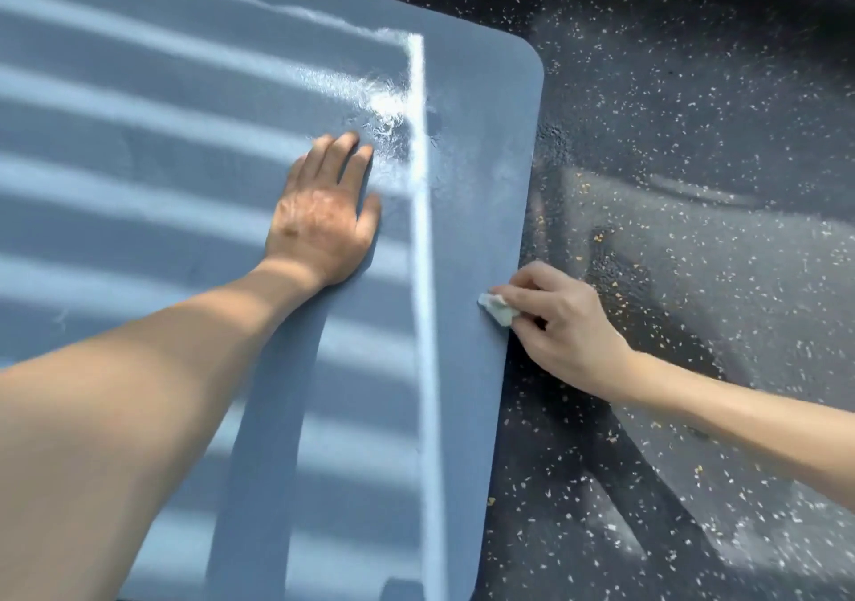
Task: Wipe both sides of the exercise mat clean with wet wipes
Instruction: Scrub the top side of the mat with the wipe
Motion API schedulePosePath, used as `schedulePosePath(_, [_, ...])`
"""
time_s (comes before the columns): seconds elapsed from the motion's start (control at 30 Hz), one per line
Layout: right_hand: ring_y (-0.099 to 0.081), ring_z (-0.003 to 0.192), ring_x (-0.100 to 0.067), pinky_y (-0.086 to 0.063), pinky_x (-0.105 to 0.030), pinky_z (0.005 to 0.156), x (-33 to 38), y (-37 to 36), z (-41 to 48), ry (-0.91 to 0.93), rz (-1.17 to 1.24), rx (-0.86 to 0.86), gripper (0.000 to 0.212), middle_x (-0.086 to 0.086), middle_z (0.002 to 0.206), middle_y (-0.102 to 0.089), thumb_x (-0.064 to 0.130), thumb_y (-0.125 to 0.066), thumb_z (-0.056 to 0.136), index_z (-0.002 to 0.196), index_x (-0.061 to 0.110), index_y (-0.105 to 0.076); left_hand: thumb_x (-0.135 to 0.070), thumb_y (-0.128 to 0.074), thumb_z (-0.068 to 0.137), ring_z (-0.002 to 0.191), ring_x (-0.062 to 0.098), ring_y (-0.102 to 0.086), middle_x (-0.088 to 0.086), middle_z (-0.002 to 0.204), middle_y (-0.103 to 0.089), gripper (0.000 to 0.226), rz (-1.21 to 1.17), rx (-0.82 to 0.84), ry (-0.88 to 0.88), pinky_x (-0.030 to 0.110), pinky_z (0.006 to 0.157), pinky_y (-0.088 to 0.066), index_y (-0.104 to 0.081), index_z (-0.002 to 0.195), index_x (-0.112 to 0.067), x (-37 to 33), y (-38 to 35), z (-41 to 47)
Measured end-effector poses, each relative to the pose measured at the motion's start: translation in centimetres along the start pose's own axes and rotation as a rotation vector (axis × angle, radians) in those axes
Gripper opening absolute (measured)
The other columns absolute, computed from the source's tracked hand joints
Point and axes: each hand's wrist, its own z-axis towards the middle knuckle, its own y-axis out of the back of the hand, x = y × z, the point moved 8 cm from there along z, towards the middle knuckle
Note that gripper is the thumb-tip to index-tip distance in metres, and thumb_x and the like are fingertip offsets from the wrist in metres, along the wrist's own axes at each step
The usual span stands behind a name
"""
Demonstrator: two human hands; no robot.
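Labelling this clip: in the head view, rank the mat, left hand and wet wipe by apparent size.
Largest to smallest:
1. mat
2. left hand
3. wet wipe, partly hidden by the right hand

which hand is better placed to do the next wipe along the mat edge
Right. The right hand pinches the wet wipe against the mat at its edge; the left hand lies flat further in, without a wipe, likely steadying the mat.

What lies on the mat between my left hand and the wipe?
In the head view, only bare mat separates the left hand from the wipe, crossed by one bright stripe.
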Motion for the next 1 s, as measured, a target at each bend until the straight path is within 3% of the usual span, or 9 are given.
schedulePosePath(0.1, [-0.048, 0.065, -0.015, -0.038, -0.019, 0.062, 0.5, -0.1, -0.8, -0.062, -0.022, -0.145, 0.010, -0.009, 0.082, -0.054, 0.005, -0.065, 0.090, 0.091, -0.001, -0.072, -0.032, -0.023, 0.095, 0.139, 0.040, -0.035, 0.020, 0.150, -0.041, 0.061, 0.062, 0.051, 0.011, 0.045, 0.113, -0.022, -0.043, 0.142, 0.001, -0.1, -0.6, -0.3])
schedulePosePath(0.23, [-0.046, 0.068, -0.013, -0.035, -0.013, 0.068, 4.9, -3.3, -7.9, -0.044, 0.092, 0.041, 0.017, -0.006, 0.086, -0.052, 0.013, -0.057, 0.095, 0.097, 0.001, -0.070, -0.039, -0.022, 0.093, 0.146, 0.043, -0.023, 0.023, 0.159, -0.024, 0.070, 0.105, 0.185, 0.014, 0.047, 0.115, -0.017, -0.032, 0.150, -0.001, -1.7, -1.2, -3.7])
schedulePosePath(0.4, [-0.047, 0.066, -0.017, -0.036, -0.016, 0.063, 3.6, -2.5, -6.6, -0.128, 0.053, -0.137, 0.012, -0.006, 0.083, -0.052, 0.007, -0.062, 0.090, 0.095, 0.003, -0.072, -0.042, -0.036, 0.089, 0.139, 0.046, -0.034, 0.023, 0.153, -0.036, 0.068, 0.164, 0.186, -0.231, 0.052, 0.111, -0.024, -0.044, 0.145, -0.004, -5.1, -1.3, -12.9])
schedulePosePath(0.57, [-0.045, 0.067, -0.013, -0.035, -0.014, 0.065, 7.8, -5.1, -12.2, -0.109, 0.126, 0.007, 0.017, -0.004, 0.085, -0.051, 0.015, -0.056, 0.095, 0.095, 0.005, -0.069, -0.041, -0.037, 0.091, 0.143, 0.038, -0.031, 0.016, 0.156, -0.034, 0.064, 0.108, 0.192, -0.203, 0.049, 0.114, -0.021, -0.044, 0.146, -0.009, -5.7, -0.8, -15.7])
schedulePosePath(0.73, [-0.047, 0.065, -0.016, -0.042, -0.025, 0.059, 5.7, -3.1, -10.2, -0.151, 0.042, -0.162, 0.011, -0.005, 0.083, -0.053, 0.009, -0.063, 0.090, 0.091, 0.002, -0.071, -0.041, -0.037, 0.090, 0.141, 0.039, -0.032, 0.017, 0.155, -0.035, 0.064, 0.113, 0.188, -0.206, 0.049, 0.113, -0.021, -0.045, 0.144, -0.008, -5.8, -0.9, -15.4])
schedulePosePath(0.9, [-0.044, 0.070, -0.009, -0.040, -0.015, 0.066, 10.7, -6.9, -17.5, -0.071, 0.191, 0.143, 0.018, -0.003, 0.089, -0.052, 0.005, -0.057, 0.089, 0.102, 0.007, -0.068, -0.041, -0.037, 0.090, 0.141, 0.039, -0.031, 0.018, 0.154, -0.036, 0.063, 0.111, 0.179, -0.201, 0.049, 0.112, -0.020, -0.046, 0.143, -0.008, -5.8, -0.8, -15.4])
schedulePosePath(1.0, [-0.045, 0.066, -0.010, -0.036, -0.014, 0.062, 8.4, -5.7, -15.6, -0.119, 0.144, 0.016, 0.014, -0.002, 0.087, -0.051, 0.002, -0.063, 0.087, 0.098, 0.007, -0.070, -0.041, -0.037, 0.090, 0.141, 0.039, -0.031, 0.017, 0.154, -0.036, 0.063, 0.107, 0.179, -0.195, 0.049, 0.112, -0.020, -0.045, 0.143, -0.008, -5.8, -0.7, -15.4])
